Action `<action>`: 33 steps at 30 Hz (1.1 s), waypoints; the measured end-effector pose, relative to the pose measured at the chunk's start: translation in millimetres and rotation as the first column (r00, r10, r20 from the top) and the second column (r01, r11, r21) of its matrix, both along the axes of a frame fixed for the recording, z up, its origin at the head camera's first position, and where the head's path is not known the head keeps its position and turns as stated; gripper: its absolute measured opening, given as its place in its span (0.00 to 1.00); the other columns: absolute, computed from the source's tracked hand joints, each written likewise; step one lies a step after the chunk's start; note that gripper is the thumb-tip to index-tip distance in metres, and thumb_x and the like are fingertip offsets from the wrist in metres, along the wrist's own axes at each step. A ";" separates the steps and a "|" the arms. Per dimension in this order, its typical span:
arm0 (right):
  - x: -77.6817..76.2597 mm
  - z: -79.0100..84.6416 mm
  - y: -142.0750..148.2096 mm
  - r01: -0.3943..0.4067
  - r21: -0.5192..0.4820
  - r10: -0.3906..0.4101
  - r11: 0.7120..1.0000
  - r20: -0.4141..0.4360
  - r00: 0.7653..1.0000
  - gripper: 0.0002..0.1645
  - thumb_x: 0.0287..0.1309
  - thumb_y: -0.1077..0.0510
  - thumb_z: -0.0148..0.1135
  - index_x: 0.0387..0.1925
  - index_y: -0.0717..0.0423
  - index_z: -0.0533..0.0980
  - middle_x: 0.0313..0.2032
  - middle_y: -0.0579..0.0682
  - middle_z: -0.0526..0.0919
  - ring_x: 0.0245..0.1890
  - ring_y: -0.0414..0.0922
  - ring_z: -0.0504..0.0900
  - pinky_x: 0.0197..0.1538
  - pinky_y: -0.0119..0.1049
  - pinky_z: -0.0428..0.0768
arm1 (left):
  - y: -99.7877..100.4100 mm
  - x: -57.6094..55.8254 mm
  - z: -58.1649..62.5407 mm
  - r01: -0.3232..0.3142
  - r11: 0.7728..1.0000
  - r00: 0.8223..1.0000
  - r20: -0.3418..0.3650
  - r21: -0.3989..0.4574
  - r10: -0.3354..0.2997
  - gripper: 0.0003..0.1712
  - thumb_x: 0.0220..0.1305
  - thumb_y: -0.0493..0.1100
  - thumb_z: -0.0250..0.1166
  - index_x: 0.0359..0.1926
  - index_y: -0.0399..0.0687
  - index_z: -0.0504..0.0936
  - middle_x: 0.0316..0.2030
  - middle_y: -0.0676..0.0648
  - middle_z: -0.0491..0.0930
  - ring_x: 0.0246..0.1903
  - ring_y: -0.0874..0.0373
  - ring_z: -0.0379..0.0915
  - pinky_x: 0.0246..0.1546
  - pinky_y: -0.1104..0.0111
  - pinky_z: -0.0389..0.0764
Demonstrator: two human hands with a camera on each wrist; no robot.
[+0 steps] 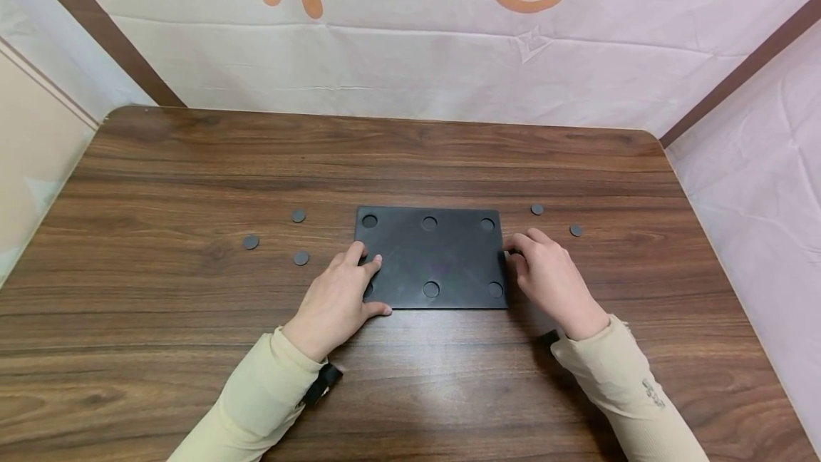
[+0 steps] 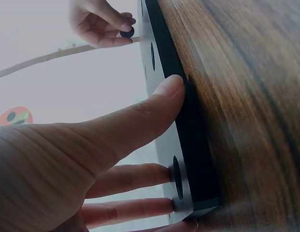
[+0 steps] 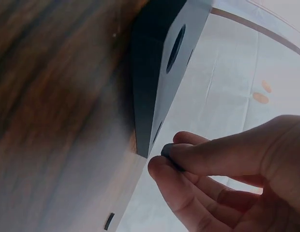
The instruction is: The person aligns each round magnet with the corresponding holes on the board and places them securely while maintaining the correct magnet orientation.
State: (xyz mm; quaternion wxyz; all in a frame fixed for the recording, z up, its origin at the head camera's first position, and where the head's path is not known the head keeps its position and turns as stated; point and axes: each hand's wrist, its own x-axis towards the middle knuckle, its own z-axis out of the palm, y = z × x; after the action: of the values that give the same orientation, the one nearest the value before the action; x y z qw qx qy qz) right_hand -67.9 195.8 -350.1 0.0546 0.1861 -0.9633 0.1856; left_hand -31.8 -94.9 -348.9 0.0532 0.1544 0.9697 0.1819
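The left hand lies spread on the black board, maybe to keep it still; the right hand pinches a small disc, maybe so it won't drop.

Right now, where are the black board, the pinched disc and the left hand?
Black board (image 1: 439,257): head view, bare middle of its top face.
Pinched disc (image 2: 126,33): left wrist view, its exposed face.
Left hand (image 1: 335,299): head view, back of the hand.
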 end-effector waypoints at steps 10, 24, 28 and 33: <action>-3.8 -0.5 -8.5 -0.034 -0.004 0.034 0.999 0.041 0.999 0.12 0.57 0.73 0.57 0.41 0.63 0.81 0.37 0.58 0.80 0.25 0.47 0.79 0.28 0.39 0.77 | 0.2 0.4 0.4 0.000 1.000 1.000 0.004 0.007 0.000 0.41 0.45 0.51 0.77 0.58 0.35 0.77 0.51 0.37 0.71 0.45 0.44 0.72 0.34 0.58 0.80; -11.5 0.8 -21.0 -0.076 -0.033 0.077 0.997 0.035 0.996 0.14 0.57 0.74 0.56 0.42 0.62 0.80 0.35 0.56 0.80 0.28 0.48 0.81 0.31 0.40 0.79 | 1.1 0.0 1.3 -0.004 1.000 1.000 0.018 -0.004 0.004 0.41 0.45 0.51 0.77 0.59 0.35 0.77 0.51 0.37 0.70 0.46 0.44 0.72 0.35 0.58 0.80; -14.7 1.6 -25.5 -0.099 -0.036 0.099 0.994 0.010 0.995 0.14 0.57 0.74 0.56 0.41 0.61 0.81 0.34 0.55 0.79 0.26 0.47 0.79 0.30 0.39 0.78 | 1.4 -0.3 1.5 -0.004 1.000 1.000 0.022 -0.005 0.004 0.41 0.45 0.51 0.77 0.59 0.35 0.77 0.51 0.37 0.70 0.45 0.44 0.72 0.36 0.58 0.80; -17.6 3.4 -31.0 -0.121 -0.034 0.121 0.992 -0.013 0.993 0.14 0.56 0.74 0.55 0.41 0.61 0.81 0.33 0.54 0.80 0.25 0.45 0.78 0.31 0.38 0.78 | 1.8 -0.6 1.8 0.001 1.000 1.000 0.014 -0.008 -0.001 0.41 0.45 0.51 0.77 0.58 0.34 0.77 0.51 0.37 0.70 0.43 0.44 0.72 0.35 0.58 0.80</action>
State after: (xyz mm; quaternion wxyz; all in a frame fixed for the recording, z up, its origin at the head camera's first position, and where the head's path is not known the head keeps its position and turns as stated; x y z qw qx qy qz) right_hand -85.5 164.8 -346.7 0.0516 0.2444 -0.9465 0.2042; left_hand -32.4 -93.1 -347.1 0.0607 0.1533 0.9700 0.1789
